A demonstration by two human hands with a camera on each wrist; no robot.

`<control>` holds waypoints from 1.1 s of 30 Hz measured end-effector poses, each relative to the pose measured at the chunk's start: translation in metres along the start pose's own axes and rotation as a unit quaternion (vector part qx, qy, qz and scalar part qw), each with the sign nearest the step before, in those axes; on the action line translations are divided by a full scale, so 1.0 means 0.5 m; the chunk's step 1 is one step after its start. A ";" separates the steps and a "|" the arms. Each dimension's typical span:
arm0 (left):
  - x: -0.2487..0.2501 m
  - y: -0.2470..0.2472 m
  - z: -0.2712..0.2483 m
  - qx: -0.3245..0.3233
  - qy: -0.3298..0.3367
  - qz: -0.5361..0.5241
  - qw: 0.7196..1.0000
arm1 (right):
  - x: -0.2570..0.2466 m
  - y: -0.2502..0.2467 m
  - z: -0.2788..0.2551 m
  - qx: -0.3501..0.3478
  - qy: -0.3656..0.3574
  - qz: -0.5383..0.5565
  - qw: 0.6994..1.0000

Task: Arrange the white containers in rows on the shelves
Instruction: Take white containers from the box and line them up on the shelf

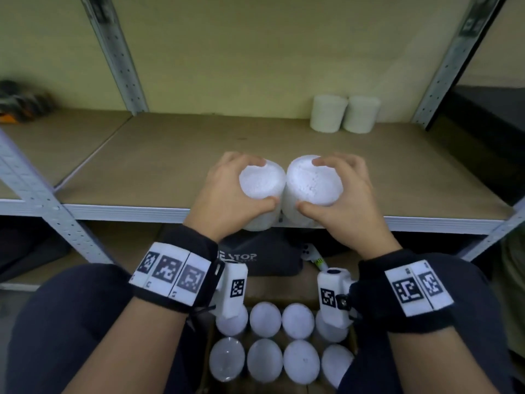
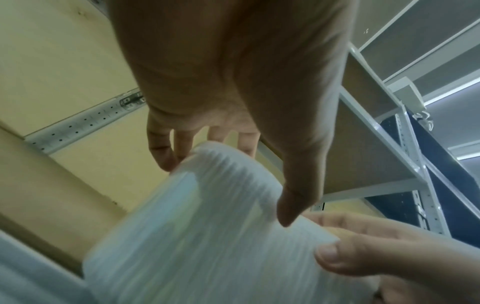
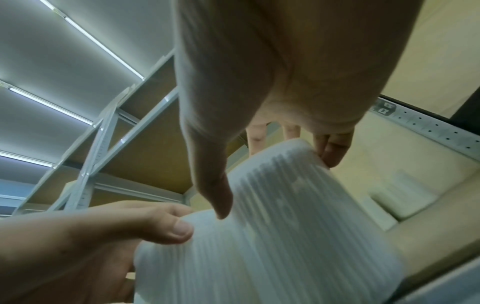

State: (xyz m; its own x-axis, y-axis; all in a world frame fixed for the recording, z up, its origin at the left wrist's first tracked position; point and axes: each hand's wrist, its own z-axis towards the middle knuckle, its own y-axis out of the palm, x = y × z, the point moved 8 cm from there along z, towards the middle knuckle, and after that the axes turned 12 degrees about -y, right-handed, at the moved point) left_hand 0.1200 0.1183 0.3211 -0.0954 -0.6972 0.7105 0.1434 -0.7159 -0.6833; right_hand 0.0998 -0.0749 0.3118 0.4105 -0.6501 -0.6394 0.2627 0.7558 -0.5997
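My left hand (image 1: 233, 191) grips one white ribbed container (image 1: 262, 184) from above, thumb on the near side and fingers over the far rim. My right hand (image 1: 338, 189) grips a second white container (image 1: 312, 183) the same way. The two containers touch side by side over the front edge of the brown shelf board (image 1: 170, 166). The left wrist view shows the ribbed wall of the left container (image 2: 202, 226) under my left hand (image 2: 228, 179). In the right wrist view, the right container (image 3: 280, 216) sits under my right hand (image 3: 272, 176). Two placed containers (image 1: 343, 113) stand at the shelf's back right.
A cardboard box with several white containers (image 1: 281, 339) lies on the floor between my knees. Perforated grey uprights (image 1: 119, 58) frame the shelf bay. Dark clutter (image 1: 22, 103) sits at the far left of the neighbouring shelf. A dark bag (image 1: 255, 257) lies under the shelf.
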 end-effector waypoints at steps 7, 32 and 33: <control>-0.015 0.043 0.033 -0.007 -0.006 0.000 1.000 | 0.060 0.040 0.018 -0.004 0.022 -0.009 1.000; 0.019 0.001 0.013 0.026 0.059 0.094 0.993 | 0.002 -0.028 0.023 -0.006 -0.075 -0.107 0.991; 0.020 0.002 0.019 0.027 0.055 0.094 0.994 | 0.004 -0.027 0.029 -0.016 -0.075 -0.112 0.991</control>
State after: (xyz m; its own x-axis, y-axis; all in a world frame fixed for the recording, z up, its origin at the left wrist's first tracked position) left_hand 0.1284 0.1109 0.3289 -0.1687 -0.8198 0.5472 0.2218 -0.5725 -0.7894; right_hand 0.1099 -0.0853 0.3257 0.4707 -0.7801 -0.4123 0.3348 0.5902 -0.7345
